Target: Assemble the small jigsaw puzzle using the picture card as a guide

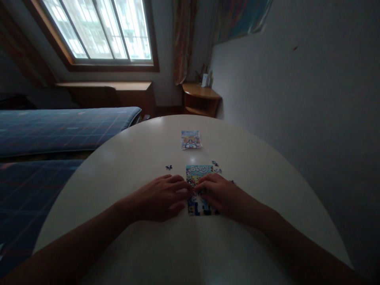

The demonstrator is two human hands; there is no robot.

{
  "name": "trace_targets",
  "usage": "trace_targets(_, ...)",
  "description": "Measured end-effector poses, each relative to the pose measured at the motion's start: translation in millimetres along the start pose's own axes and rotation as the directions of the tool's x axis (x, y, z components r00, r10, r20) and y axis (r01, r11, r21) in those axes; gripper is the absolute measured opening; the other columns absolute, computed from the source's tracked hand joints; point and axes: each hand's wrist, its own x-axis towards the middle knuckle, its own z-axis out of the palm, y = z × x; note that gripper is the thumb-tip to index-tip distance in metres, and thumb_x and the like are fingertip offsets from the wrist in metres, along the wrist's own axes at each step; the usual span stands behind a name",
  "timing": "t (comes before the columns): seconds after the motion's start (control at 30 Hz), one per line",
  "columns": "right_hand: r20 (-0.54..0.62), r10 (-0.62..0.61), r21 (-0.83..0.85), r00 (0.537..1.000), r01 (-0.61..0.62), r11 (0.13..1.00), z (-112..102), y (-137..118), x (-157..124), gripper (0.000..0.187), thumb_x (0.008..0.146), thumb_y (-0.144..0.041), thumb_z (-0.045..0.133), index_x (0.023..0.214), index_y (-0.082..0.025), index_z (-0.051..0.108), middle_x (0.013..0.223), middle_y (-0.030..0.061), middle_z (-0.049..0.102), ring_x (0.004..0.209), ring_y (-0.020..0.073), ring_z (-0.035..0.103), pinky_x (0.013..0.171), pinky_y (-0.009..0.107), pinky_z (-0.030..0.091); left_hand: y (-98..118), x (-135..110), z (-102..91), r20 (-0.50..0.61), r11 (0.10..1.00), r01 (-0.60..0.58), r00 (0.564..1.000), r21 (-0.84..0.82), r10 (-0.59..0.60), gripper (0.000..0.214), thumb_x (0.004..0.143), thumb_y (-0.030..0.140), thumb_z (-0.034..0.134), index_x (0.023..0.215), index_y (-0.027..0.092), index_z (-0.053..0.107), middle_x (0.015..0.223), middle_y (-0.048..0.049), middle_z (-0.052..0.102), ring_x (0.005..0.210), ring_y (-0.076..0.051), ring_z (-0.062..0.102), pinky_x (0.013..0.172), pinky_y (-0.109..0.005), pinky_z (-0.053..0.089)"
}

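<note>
Left hand (164, 198) and right hand (218, 194) nearly meet over puzzle (197, 172), grip unclear; sideways right-wrist slip could scatter loose pieces (215, 163) toward table's (261, 166) right edge.

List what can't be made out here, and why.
In the head view:
Puzzle, right side: partly covered by the right hand.
Whether the left hand or right hand grips a piece: too dark.
Rightmost loose piece: partly behind the right hand.
Far printed item, lettering: too blurred.
Poster: cut off by top edge.

Round table (255, 162); puzzle (198, 204), loose pieces (215, 163), printed sheet (191, 140)
</note>
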Motion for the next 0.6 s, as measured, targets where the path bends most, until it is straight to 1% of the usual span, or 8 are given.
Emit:
trace_targets(0.13, 0.009, -0.027, 0.045, 1.000, 0.027, 0.999, -4, 5, -2, 0.024, 0.093, -0.012, 0.056, 0.107, -0.022, 0.072, 0.114, 0.0075, 0.068, 0.105, 0.0175, 0.063, 0.095, 0.033, 0.051, 3, 0, 2.3, -0.018, 1.000, -0.015, 1.000, -0.008, 0.015, 0.031, 0.091, 0.025, 0.059, 0.122, 0.023, 0.060, 0.126, -0.0057, 0.064, 0.112, -0.023, 0.058, 0.100, -0.039, 0.048)
trace_targets(0.23, 0.025, -0.069, 0.079, 0.997, 0.067, 0.995, -8, 9, -2, 0.023, 0.094, -0.013, 0.055, 0.106, -0.022, 0.073, 0.114, 0.0065, 0.069, 0.104, 0.0165, 0.065, 0.094, 0.032, 0.051, 3, -1, 3.5, -0.033, 0.999, -0.029, 0.999, -0.024, 0.029, 0.031, 0.089, 0.026, 0.061, 0.120, 0.025, 0.062, 0.126, -0.0054, 0.064, 0.110, -0.023, 0.060, 0.098, -0.041, 0.049)
trace_targets(0.3, 0.004, -0.088, 0.089, 0.996, 0.087, 0.992, -13, 13, -2, 0.023, 0.094, -0.013, 0.054, 0.104, -0.022, 0.073, 0.111, 0.0068, 0.070, 0.101, 0.0165, 0.066, 0.092, 0.032, 0.052, -2, -2, 2.5, -0.050, 0.997, -0.044, 0.998, -0.065, 0.041, 0.032, 0.090, 0.026, 0.061, 0.122, 0.026, 0.061, 0.127, -0.0055, 0.063, 0.111, -0.023, 0.059, 0.099, -0.041, 0.049)
trace_targets(0.37, -0.052, -0.081, 0.077, 0.995, 0.085, 0.993, -19, 19, -2, 0.022, 0.094, -0.015, 0.053, 0.102, -0.022, 0.072, 0.109, 0.0071, 0.071, 0.100, 0.0171, 0.066, 0.091, 0.033, 0.053, -11, -5, -0.7, -0.092, 0.993, -0.054, 0.995, -0.109, 0.044, 0.031, 0.091, 0.025, 0.060, 0.122, 0.026, 0.061, 0.127, -0.0059, 0.063, 0.113, -0.022, 0.059, 0.099, -0.039, 0.049)
trace_targets(0.4, -0.079, -0.068, 0.061, 0.995, 0.072, 0.996, -22, 23, -3, 0.021, 0.094, -0.016, 0.054, 0.102, -0.023, 0.072, 0.108, 0.0072, 0.071, 0.100, 0.0175, 0.066, 0.091, 0.034, 0.053, -17, -7, -3.1, -0.125, 0.993, -0.034, 0.992, -0.111, 0.020, 0.030, 0.091, 0.025, 0.059, 0.121, 0.026, 0.061, 0.126, -0.0061, 0.063, 0.112, -0.022, 0.059, 0.098, -0.039, 0.049)
trace_targets(0.47, -0.120, -0.039, 0.009, 0.992, 0.040, 0.999, -28, 33, -5, 0.018, 0.093, -0.019, 0.057, 0.101, -0.023, 0.072, 0.107, 0.0074, 0.072, 0.099, 0.0191, 0.067, 0.090, 0.036, 0.053, -29, -12, -8.7, -0.149, 0.992, 0.063, 0.986, -0.110, -0.079, 0.022, 0.092, 0.025, 0.058, 0.113, 0.024, 0.064, 0.119, -0.0060, 0.065, 0.108, -0.021, 0.060, 0.092, -0.037, 0.051)
trace_targets(0.53, -0.152, -0.007, -0.033, 0.988, 0.002, 0.999, -33, 43, -7, 0.016, 0.092, -0.021, 0.059, 0.100, -0.023, 0.072, 0.105, 0.0075, 0.073, 0.099, 0.0205, 0.067, 0.089, 0.037, 0.053, -39, -17, -13.7, -0.129, 0.984, 0.144, 0.979, -0.100, -0.157, 0.020, 0.092, 0.029, 0.061, 0.110, 0.024, 0.065, 0.113, -0.0055, 0.066, 0.104, -0.021, 0.061, 0.090, -0.037, 0.051)
trace_targets(0.6, -0.168, 0.010, -0.050, 0.986, -0.018, 0.999, -36, 51, -8, 0.015, 0.092, -0.022, 0.058, 0.100, -0.023, 0.071, 0.103, 0.0073, 0.073, 0.097, 0.0206, 0.067, 0.088, 0.037, 0.053, -45, -21, -16.6, -0.075, 0.978, 0.181, 0.979, -0.100, -0.188, 0.022, 0.090, 0.035, 0.064, 0.110, 0.024, 0.065, 0.109, -0.0054, 0.067, 0.101, -0.022, 0.061, 0.088, -0.036, 0.051)
